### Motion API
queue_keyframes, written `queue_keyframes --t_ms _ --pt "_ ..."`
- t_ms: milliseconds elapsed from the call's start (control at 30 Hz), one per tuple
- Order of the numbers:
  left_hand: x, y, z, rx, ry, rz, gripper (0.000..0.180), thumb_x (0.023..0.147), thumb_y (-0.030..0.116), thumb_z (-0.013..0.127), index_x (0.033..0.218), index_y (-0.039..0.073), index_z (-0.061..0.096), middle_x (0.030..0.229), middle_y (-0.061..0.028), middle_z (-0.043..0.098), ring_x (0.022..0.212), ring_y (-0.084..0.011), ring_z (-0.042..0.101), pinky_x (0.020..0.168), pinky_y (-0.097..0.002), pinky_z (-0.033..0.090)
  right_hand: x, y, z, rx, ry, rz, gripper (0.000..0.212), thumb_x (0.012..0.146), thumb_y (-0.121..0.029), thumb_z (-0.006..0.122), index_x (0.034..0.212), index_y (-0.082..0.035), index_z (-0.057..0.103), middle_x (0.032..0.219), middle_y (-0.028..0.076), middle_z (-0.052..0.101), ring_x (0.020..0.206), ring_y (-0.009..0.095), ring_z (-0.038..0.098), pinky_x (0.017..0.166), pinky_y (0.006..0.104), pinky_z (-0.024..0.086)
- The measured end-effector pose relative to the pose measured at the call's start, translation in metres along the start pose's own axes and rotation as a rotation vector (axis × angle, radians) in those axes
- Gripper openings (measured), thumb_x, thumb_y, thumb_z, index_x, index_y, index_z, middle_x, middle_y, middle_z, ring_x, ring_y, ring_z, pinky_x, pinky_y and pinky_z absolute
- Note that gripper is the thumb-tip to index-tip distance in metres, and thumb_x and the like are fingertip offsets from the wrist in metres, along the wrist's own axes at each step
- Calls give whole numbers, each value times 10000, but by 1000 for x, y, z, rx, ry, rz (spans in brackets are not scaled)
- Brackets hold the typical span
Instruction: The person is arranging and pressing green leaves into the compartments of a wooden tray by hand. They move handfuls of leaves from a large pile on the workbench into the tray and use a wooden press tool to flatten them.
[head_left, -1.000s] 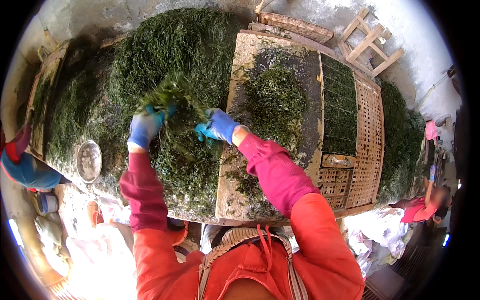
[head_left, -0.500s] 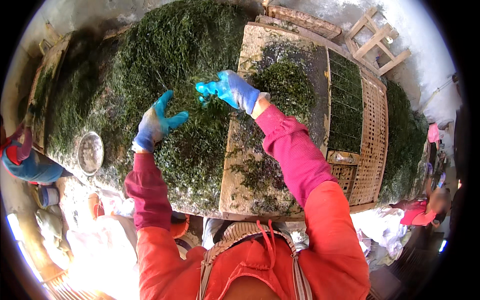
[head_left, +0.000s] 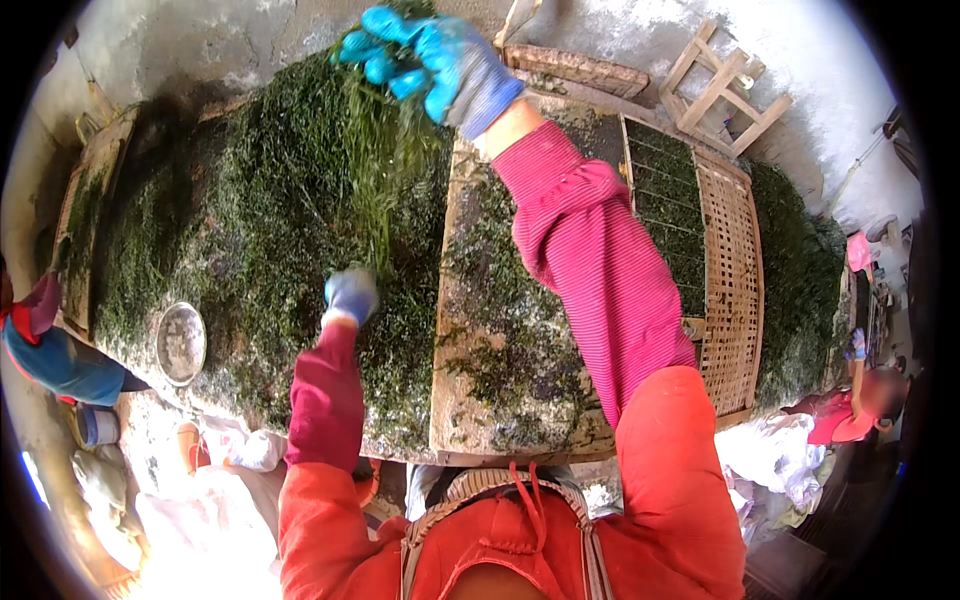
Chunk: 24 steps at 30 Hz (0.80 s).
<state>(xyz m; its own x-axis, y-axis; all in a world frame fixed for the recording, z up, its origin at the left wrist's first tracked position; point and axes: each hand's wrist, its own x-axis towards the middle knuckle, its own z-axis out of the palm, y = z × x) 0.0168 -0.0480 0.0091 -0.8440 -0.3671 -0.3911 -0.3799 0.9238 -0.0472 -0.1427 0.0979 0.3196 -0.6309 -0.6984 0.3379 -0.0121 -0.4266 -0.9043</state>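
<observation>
A big heap of stringy dark-green seaweed (head_left: 270, 220) spreads over the table. High at the far side my right hand (head_left: 440, 70), in a blue-coated glove, grips a bunch of seaweed strands (head_left: 385, 170) that trails down toward the heap. My left hand (head_left: 350, 295), gloved too, is low at the heap's middle; motion smears it and its fingers are hidden. Beneath my right forearm lies a wooden board (head_left: 447, 400) strewn with loose seaweed.
Right of the board is a wooden lattice frame (head_left: 733, 280) beside a seaweed-filled section (head_left: 665, 215). A round metal bowl (head_left: 181, 345) sits at the left. A wooden stand (head_left: 725, 90) leans at the back wall. Co-workers are at the far left (head_left: 55, 355) and right (head_left: 835, 425).
My right hand has risen and moved toward the far side, with long strands now hanging from it. My left hand has come nearer to me and slightly right. The clump on the board has thinned.
</observation>
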Motion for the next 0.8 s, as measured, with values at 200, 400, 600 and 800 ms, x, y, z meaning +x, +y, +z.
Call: queue_keyframes --t_ms 200,400,600,800 --pt "-63 15 -25 -193 60 281 460 924 338 638 1320 108 683 1363 -191 655 1294 -352 610 1076 -431 481 -43 -110 -28 -165 -58 27 345 1039 -323 649 1072 15 706 1039 53 745 713 63 649 488 165 410" --pt "-137 97 -52 -2045 -60 1041 1010 936 737 547 1551 -49 392 1621 -220 390 1534 -334 330 1292 -461 175 -190 -75 -34 -418 -244 62 486 983 -472 696 1259 -75 651 966 62 749 518 71 589 458 220 416" --pt "-214 210 27 -2629 -966 542 672 1077 526 450 1494 -1 473 1183 -125 666 1097 -356 635 1001 -542 515 -455 25 -17 40 273 843 275 975 -333 750 970 -59 742 774 23 704 607 91 621 495 253 447" --pt "-249 306 48 -2390 -960 443 431 1078 324 543 1384 21 538 966 -102 713 1071 -357 672 1004 -562 519 -573 22 -89 133 459 802 316 928 -340 800 936 -31 733 769 29 718 581 103 623 511 260 481"
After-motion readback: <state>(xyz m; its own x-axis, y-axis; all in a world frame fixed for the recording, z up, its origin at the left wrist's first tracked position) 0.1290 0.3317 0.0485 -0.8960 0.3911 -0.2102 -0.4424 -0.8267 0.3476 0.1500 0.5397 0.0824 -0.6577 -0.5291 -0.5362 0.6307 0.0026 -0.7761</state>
